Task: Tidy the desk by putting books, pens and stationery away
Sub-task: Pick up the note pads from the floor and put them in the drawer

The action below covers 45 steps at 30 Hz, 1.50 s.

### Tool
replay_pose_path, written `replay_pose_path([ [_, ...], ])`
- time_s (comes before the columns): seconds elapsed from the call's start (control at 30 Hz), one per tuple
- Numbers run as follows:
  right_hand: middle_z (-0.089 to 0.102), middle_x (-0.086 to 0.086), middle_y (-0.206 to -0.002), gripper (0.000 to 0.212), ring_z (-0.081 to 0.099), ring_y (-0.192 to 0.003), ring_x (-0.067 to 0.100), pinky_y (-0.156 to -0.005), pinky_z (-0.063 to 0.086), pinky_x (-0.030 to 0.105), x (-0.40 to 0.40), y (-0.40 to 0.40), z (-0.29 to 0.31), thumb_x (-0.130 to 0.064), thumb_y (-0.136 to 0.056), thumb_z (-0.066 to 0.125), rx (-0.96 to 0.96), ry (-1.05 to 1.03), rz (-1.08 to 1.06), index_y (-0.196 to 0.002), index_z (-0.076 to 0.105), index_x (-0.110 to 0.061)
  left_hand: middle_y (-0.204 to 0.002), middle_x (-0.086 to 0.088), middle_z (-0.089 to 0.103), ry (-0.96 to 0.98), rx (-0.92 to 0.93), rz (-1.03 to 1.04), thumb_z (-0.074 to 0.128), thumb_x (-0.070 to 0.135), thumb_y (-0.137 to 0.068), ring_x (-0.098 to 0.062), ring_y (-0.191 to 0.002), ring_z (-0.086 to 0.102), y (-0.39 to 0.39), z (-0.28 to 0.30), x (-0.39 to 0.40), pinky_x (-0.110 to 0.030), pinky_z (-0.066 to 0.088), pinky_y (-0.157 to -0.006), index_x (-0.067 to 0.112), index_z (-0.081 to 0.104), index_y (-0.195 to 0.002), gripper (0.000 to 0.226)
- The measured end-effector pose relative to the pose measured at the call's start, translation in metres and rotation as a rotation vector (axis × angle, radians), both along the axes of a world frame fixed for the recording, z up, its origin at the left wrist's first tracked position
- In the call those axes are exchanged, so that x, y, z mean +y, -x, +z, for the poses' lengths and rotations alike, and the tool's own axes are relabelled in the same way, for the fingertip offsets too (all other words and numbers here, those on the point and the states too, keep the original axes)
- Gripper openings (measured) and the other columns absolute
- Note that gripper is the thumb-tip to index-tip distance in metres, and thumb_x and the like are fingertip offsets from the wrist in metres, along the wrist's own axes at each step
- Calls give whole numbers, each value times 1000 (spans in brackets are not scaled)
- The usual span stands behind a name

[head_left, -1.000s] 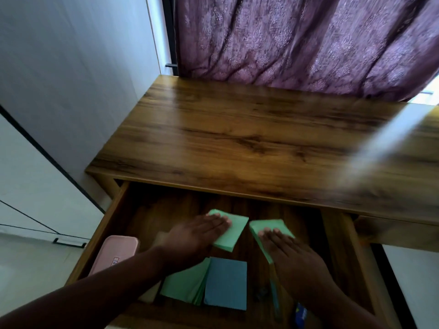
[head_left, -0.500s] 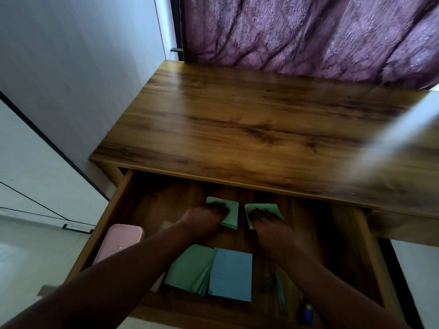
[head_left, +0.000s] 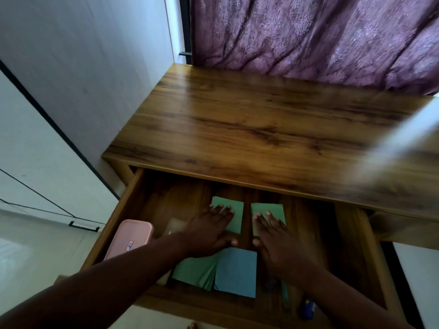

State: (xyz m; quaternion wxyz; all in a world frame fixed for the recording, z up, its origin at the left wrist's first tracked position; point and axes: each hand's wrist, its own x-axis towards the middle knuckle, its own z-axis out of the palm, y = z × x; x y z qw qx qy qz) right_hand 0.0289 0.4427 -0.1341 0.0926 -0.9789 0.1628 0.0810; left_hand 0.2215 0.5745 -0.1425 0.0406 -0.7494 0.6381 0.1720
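Observation:
The wooden desk's drawer (head_left: pixel 123 210) is pulled out. Two green sticky-note pads lie side by side at its back. My left hand (head_left: pixel 209 231) rests flat on the left green pad (head_left: pixel 234 211), fingers spread. My right hand (head_left: pixel 273 236) rests flat on the right green pad (head_left: pixel 273 207). Nearer me lie a green paper stack (head_left: pixel 194 269) and a blue pad (head_left: pixel 236 271). A pink pencil case (head_left: pixel 129 238) sits at the drawer's left. A pen (head_left: pixel 285 293) and a small blue item (head_left: pixel 308 307) lie at the front right.
The desk top (head_left: pixel 261 129) stretches behind the drawer. A purple curtain (head_left: pixel 308 36) hangs behind the desk, a white wall (head_left: pixel 83 55) stands to the left. A second drawer front (head_left: pixel 408 229) is at the right.
Both hands pushed the two green pads deeper into the drawer and straightened them side by side; now the hands lie flatter, drawn slightly back over the pads.

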Motion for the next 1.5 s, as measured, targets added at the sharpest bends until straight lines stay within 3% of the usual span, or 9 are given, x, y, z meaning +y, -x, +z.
replay_pose_path([
  [0.13, 20, -1, -156, 62, 6, -145, 22, -115, 2, 29, 23, 44, 1, -50, -99, 4, -79, 134, 103, -149, 18, -16, -160, -1, -2, 76, 69, -16, 1, 80, -76, -16, -146, -8, 16, 20, 44, -34, -6, -119, 16, 4, -152, 100],
  [0.23, -3, 8, -160, 63, -2, -147, 25, -115, 6, 38, 36, 82, -36, -47, -100, 10, -74, 315, 242, -151, 4, -10, -154, -6, 30, 121, -34, -49, 12, 74, -90, -22, -143, 20, 24, 33, 79, -35, 20, -116, 11, 29, -147, 87],
  [0.3, 6, 11, -160, 61, 6, -147, 27, -109, 21, 45, 43, 93, -54, -45, -101, 9, -51, 353, 251, -151, 10, -9, -159, -3, 9, 134, -35, -118, 19, 74, -90, -23, -147, 4, 30, 31, 100, -34, -2, -118, 15, 10, -150, 85],
  [0.53, 4, 19, -158, 51, 3, -145, 35, -114, -9, 59, 49, 112, -59, -24, -103, 11, -330, 725, 313, -149, 3, -2, -144, -8, 47, 93, -71, -210, 26, 82, -82, -28, -134, 42, 42, 20, 120, -45, 23, -103, 11, 47, -137, 93],
  [0.63, 35, 12, -144, 56, 17, -137, 29, -117, 0, 54, 49, 106, -51, -34, -103, 13, -265, 610, 266, -149, 5, -4, -148, -11, 40, 143, -127, -176, 27, 84, -80, -27, -139, 30, 43, 24, 116, -47, 18, -106, 8, 43, -140, 98],
  [0.73, 12, 5, -159, 75, 1, -146, 25, -113, 19, 44, 50, 96, -31, -61, -95, 17, -226, 404, 164, -151, 5, -13, -151, -12, 34, 190, -154, -157, 28, 85, -78, -28, -141, 23, 41, 24, 112, -47, 17, -108, 6, 34, -144, 104],
  [0.83, 0, 2, -160, 90, -1, -147, 24, -115, 0, 38, 47, 84, -13, -76, -85, 26, -173, 281, 85, -151, 10, -17, -151, -13, 35, 202, -162, -138, 28, 86, -78, -28, -141, 21, 35, 26, 101, -46, 15, -109, 5, 36, -143, 104],
  [0.97, 34, 8, -150, 88, 22, -140, 28, -111, 7, 39, 37, 68, 1, -77, -83, 34, -110, 256, 19, -142, 39, -13, -152, -14, 32, 234, -216, -125, 27, 85, -78, -30, -143, 20, 21, 29, 80, -46, 6, -113, 5, 36, -144, 104],
  [1.5, 8, 16, -159, 107, 5, -145, 39, -115, 15, 55, -37, 1, 15, -84, -72, 38, -150, 346, -150, -151, 17, -14, -159, -14, 11, 356, -389, 57, 26, 88, -74, -32, -147, 7, -35, 28, -1, -58, 11, -116, 6, 21, -150, 111],
])
